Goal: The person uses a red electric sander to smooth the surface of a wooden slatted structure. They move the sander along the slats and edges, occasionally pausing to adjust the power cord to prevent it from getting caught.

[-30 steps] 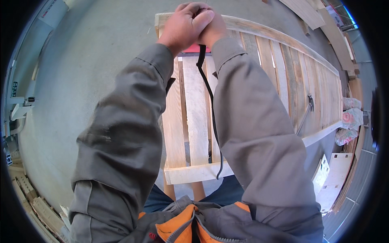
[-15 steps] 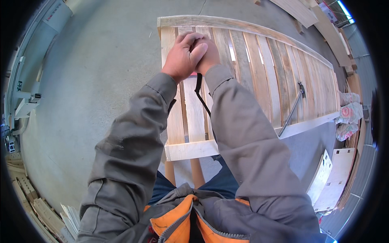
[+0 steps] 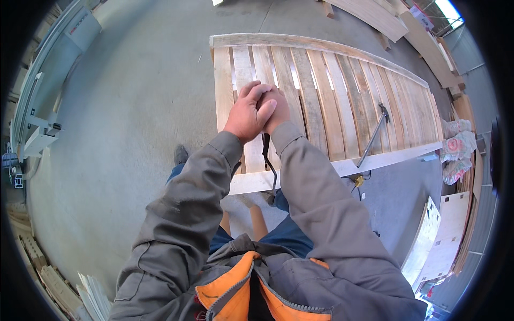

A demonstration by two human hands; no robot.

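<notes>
Both my hands are closed together over the left part of a slatted wooden panel [image 3: 310, 99]. My left hand [image 3: 245, 116] lies against my right hand [image 3: 278, 111], fingers wrapped round what seems to be a corded power tool; its body is hidden beneath them. From under the hands a black cord [image 3: 266, 151] hangs toward the panel's near edge. A claw hammer [image 3: 373, 138] lies across the slats to the right, its head away from me and its handle end on the near rail.
A large pale machine [image 3: 38, 112] stands at the left. Floral-patterned bags [image 3: 458, 150] sit beyond the panel's right end. White boards [image 3: 442, 235] lean at the lower right, and long planks [image 3: 369, 18] lie at the far right. Stacked timber [image 3: 51, 273] fills the lower left. Something yellow [image 3: 358, 182] shows below the near rail.
My joined hands have come back toward me, from near the panel's far rail to about its middle. The view has shifted, and a shoe now shows left of the panel.
</notes>
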